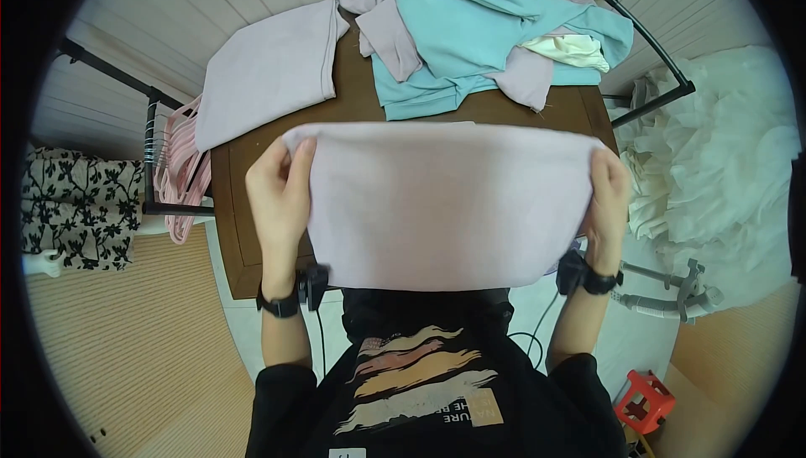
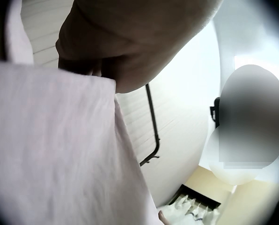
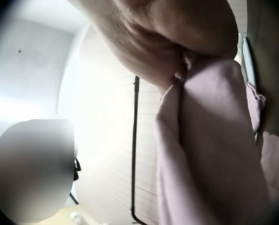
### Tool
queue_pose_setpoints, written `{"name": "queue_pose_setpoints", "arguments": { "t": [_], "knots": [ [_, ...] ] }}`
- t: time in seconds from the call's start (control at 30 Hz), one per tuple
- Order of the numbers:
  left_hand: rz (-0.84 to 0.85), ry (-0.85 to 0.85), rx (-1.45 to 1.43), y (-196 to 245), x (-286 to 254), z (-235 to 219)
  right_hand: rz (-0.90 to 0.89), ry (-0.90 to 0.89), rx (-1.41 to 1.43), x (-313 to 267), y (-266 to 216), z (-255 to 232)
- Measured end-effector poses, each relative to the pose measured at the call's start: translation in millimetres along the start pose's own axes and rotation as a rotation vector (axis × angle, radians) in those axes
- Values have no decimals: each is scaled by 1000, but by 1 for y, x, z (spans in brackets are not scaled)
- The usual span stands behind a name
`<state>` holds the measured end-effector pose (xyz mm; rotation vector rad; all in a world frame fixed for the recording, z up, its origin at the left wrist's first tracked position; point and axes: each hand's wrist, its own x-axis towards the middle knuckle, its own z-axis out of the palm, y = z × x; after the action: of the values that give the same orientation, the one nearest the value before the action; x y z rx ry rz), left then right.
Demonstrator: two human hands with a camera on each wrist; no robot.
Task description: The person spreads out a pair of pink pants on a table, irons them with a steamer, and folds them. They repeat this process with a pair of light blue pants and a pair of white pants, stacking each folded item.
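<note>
A pale lilac cloth (image 1: 445,206) is stretched between both hands above the front of the table, its top edge nearly straight. The left hand (image 1: 282,193) pinches its upper left corner, thumb on the near side. At the upper right corner the right hand (image 1: 608,198) grips the fabric. In the left wrist view the cloth (image 2: 60,140) hangs beside the left hand (image 2: 135,42), whose fingertips are mostly hidden. The right wrist view has the cloth (image 3: 219,140) hanging in folds from the right hand (image 3: 177,37).
On the brown table (image 1: 239,231) lie a folded lilac cloth (image 1: 273,72) at the back left and a pile of turquoise garments (image 1: 462,30) with lilac pieces at the back right. Pink hangers (image 1: 180,164) hang at left, white ruffled fabric (image 1: 722,156) at right. A red stool (image 1: 646,399) stands lower right.
</note>
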<state>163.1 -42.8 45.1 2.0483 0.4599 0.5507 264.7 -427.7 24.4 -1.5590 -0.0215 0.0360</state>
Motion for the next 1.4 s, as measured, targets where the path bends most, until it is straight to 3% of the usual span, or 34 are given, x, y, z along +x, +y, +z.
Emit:
{"name": "queue_pose_setpoints", "arguments": {
  "t": [0.07, 0.1, 0.13, 0.2, 0.3, 0.33, 0.37, 0.4, 0.47, 0.6, 0.67, 0.7, 0.8, 0.87, 0.93, 1.0, 1.07, 1.13, 1.2, 1.27, 1.3, 1.33, 1.4],
  "knots": [
    [-47, -86, 117, -26, 13, 8, 10, -105, -109, 21, 21, 5],
    [29, -60, 155, -31, 7, 9, 31, -116, -175, 15, 25, 8],
    [110, -32, 190, -32, -1, 8, -168, 14, -115, 5, 37, 20],
    [-45, -8, 271, -37, -29, -12, -434, 144, -512, -19, 37, 10],
    [-245, -119, 64, -72, -82, -55, -52, 20, -122, -90, 46, -26],
    [-438, -174, -33, -65, -98, -64, 53, -64, -181, -109, 50, -36],
    [-506, -227, -66, -65, -111, -70, 205, -137, -206, -122, 48, -37],
    [-568, -267, -118, -65, -121, -73, 211, -134, -206, -127, 50, -37],
    [-556, -332, -108, -63, -133, -70, 401, -389, -360, -136, 61, -34],
    [-474, -314, -83, -40, -130, -50, 496, -388, -56, -136, 79, -8],
    [-278, -432, 158, -43, -134, -52, 498, -378, -81, -136, 72, -6],
    [-272, -430, 153, -41, -139, -55, 511, -419, -42, -137, 72, -13],
    [-543, -457, 71, -36, -164, -67, 519, -483, -28, -140, 70, -26],
    [-574, -488, 145, -48, -179, -75, 520, -495, -57, -145, 77, -31],
    [-733, -525, -92, -71, -194, -73, 516, -498, -46, -147, 77, -33],
    [-699, -553, -162, -99, -207, -59, 504, -523, -29, -145, 77, -34],
    [-555, -433, -643, -103, -212, -34, 445, -580, -43, -140, 72, -33],
    [-696, -507, -692, -94, -209, -32, 421, -604, -68, -135, 52, -34],
    [-648, -463, -666, -70, -201, -40, 247, -663, -223, -129, 42, -43],
    [-497, -666, -501, -56, -194, -65, 189, -680, -242, -121, 21, -39],
    [-258, -601, -509, -60, -191, -71, 142, -656, -143, -118, 10, -34],
    [-250, -579, -508, -58, -186, -77, 95, -632, -43, -116, 5, -30],
    [-117, -461, -823, -48, -178, -91, 90, -592, 32, -114, 2, -20]
  ]
}}
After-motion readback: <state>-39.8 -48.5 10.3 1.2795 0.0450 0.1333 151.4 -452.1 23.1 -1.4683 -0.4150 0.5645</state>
